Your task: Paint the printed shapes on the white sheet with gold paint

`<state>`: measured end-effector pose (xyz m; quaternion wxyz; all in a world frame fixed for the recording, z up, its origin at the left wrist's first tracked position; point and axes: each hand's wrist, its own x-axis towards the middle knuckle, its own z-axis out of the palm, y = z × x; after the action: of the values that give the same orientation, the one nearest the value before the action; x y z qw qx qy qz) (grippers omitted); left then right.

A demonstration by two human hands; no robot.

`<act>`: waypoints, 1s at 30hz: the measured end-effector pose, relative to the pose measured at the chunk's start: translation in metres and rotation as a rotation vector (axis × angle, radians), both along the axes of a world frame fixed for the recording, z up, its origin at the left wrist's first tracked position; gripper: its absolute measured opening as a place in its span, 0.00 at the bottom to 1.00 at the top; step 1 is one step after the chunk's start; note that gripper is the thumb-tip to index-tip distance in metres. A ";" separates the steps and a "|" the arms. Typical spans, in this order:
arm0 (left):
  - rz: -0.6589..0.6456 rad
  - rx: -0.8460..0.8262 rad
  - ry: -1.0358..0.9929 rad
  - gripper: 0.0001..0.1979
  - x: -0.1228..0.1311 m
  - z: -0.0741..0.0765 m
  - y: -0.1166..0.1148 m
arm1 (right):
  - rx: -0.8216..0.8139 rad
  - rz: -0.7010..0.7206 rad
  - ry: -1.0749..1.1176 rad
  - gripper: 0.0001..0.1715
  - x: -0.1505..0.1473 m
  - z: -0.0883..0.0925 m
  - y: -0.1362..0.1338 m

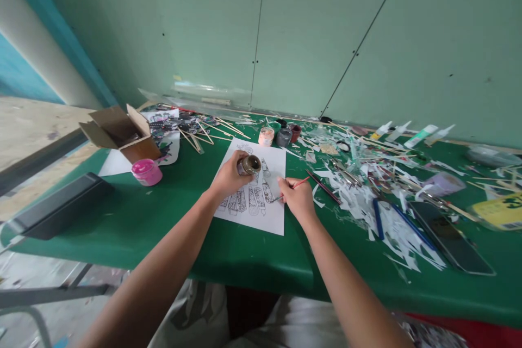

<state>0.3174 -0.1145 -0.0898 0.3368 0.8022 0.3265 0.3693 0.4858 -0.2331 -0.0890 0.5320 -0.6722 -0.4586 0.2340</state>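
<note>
Holding a small paint jar (249,165) in our left hand (228,178), we note that grip clamped round its side, the round mouth tilted toward us; this probably keeps the brown contents in sight and within short reach of the brush. The jar is over the upper middle of a white patterned sheet (274,224); whether its base touches the paper we cannot tell. Our right hand (299,197) has its grip pinched on a slim red-handled paintbrush (300,181), fingers low on the shaft, likely for fine control. The dark tip points at a figured strip near the sheet's right edge; contact is too small to confirm. The sheet lies squarely in front of us, presumably so both forearms come in evenly.

Materials: the paper is thin, flat and matt, bearing tapered strips of dense black linework. The worktop (171,228) has a smooth green covering with a slight sheen. Left, a squat pink jar (145,173) stands just beside an open-flapped cardboard box (141,148). Right, we record curled white paper scraps (359,207), blue-handled scissors (379,220) among them, and a glossy dark phone (451,236). Behind the sheet, round paint pots (266,136) cluster.
</note>
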 end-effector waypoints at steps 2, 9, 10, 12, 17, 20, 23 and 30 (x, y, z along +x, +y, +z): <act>-0.002 0.002 0.006 0.26 0.000 0.000 0.000 | 0.009 -0.005 0.026 0.25 0.000 0.000 0.000; -0.003 -0.002 -0.006 0.26 0.000 0.001 -0.001 | 0.004 0.003 -0.024 0.24 0.000 -0.001 -0.001; -0.004 -0.004 -0.005 0.26 0.000 0.001 -0.001 | 0.004 0.004 -0.036 0.24 0.001 -0.001 -0.001; -0.006 -0.007 -0.007 0.26 0.000 0.002 -0.001 | 0.007 0.005 -0.046 0.25 0.001 -0.001 -0.001; -0.001 -0.015 0.001 0.26 0.000 0.002 -0.001 | 0.009 0.004 0.000 0.25 0.001 0.000 -0.001; 0.001 -0.014 -0.008 0.26 0.000 0.001 -0.001 | 0.023 0.010 -0.039 0.25 0.001 -0.001 -0.001; -0.002 -0.010 -0.014 0.26 0.001 0.001 -0.001 | 0.033 0.017 -0.043 0.25 0.002 -0.003 0.000; -0.001 -0.019 -0.009 0.26 0.000 0.001 0.000 | 0.018 0.011 -0.032 0.24 0.002 -0.003 0.000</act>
<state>0.3176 -0.1149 -0.0892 0.3459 0.7975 0.3280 0.3698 0.4874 -0.2331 -0.0915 0.5295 -0.6685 -0.4728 0.2218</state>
